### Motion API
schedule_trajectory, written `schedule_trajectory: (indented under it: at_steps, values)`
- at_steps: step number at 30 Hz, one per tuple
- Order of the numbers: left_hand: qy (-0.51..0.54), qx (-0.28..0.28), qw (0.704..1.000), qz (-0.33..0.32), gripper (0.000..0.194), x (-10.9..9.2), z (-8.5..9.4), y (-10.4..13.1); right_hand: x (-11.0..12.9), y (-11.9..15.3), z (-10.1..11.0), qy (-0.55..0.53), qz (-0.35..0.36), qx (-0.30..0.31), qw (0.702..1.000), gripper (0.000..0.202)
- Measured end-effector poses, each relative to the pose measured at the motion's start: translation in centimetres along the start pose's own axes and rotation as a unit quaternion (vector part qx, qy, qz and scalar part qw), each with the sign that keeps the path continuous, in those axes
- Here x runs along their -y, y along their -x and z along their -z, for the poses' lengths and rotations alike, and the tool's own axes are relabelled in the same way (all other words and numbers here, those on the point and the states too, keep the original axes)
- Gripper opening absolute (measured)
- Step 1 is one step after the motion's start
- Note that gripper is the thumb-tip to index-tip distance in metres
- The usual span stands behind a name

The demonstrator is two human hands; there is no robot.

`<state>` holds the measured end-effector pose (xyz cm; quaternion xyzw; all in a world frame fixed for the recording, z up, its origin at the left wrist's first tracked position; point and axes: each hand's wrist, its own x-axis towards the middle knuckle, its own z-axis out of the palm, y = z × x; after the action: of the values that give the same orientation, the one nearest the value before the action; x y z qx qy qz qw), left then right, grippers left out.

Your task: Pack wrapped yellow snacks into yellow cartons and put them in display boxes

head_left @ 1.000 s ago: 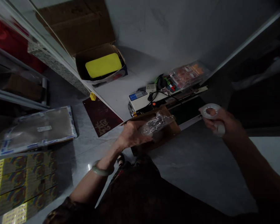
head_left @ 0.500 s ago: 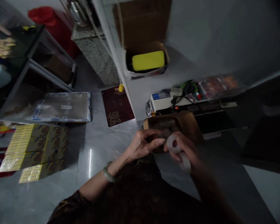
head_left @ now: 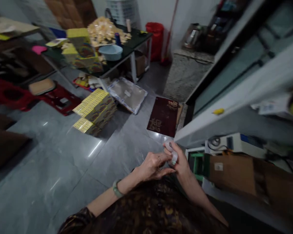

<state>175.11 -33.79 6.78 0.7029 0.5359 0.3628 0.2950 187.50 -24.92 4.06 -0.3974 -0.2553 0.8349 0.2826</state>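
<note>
My right hand (head_left: 182, 161) is closed around what looks like rolls of clear tape (head_left: 170, 146), held in front of my body. A rounded whitish edge with small green marks shows lower down between the fingers. My left hand (head_left: 153, 165), with a green bangle on the wrist, reaches in from the left. Its bent fingers and thumb close on the near side of the tape, and their tips are partly hidden. Both hands are above the grey tiled floor (head_left: 107, 167).
Stacked yellow boxes (head_left: 95, 109) and a wrapped flat panel (head_left: 128, 94) stand left of a dark red mat (head_left: 163, 117). A table (head_left: 127, 53) holds a blue basin (head_left: 111, 52). A door frame (head_left: 197, 125) and an open cardboard box (head_left: 230, 172) are on the right.
My view has swung left, away from the shelf and cardboard box. The tape rolls have come along in my right hand, and my left hand stays close to them.
</note>
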Motion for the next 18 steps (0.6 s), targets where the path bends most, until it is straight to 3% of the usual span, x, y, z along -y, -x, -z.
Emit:
schedule_trajectory:
  at_steps: [4,7,9,11,14,16,18]
  values:
    - [0.063,-0.192,0.976,0.078,0.039,4.3,8.0,8.3,-4.2,-4.2,-7.2,-0.004,-0.102,0.063,0.993,0.017]
    - [0.099,-0.363,0.906,0.196,0.034,6.9,13.1,14.3,-5.9,-7.1,-10.5,0.003,-0.126,0.065,0.99,0.008]
    - [0.119,-0.432,0.859,0.246,0.032,8.4,16.1,17.0,-7.1,-8.9,-11.6,0.004,-0.143,0.027,0.989,0.011]
    - [0.137,-0.451,0.845,0.252,0.03,9.9,19.2,18.3,-8.9,-10.7,-12.2,0.0,-0.181,-0.063,0.982,0.016]
    - [0.158,-0.425,0.861,0.232,0.031,13.1,24.8,18.6,-12.6,-14.2,-13.5,0.065,-0.245,-0.116,0.96,0.016]
    - [0.176,-0.421,0.853,0.252,0.033,16.2,29.1,19.2,-15.6,-17.2,-15.7,0.139,-0.263,-0.126,0.946,0.012]
    - [0.186,-0.446,0.823,0.3,0.035,19.9,33.3,21.2,-19.0,-20.7,-19.4,0.192,-0.28,-0.121,0.933,0.013]
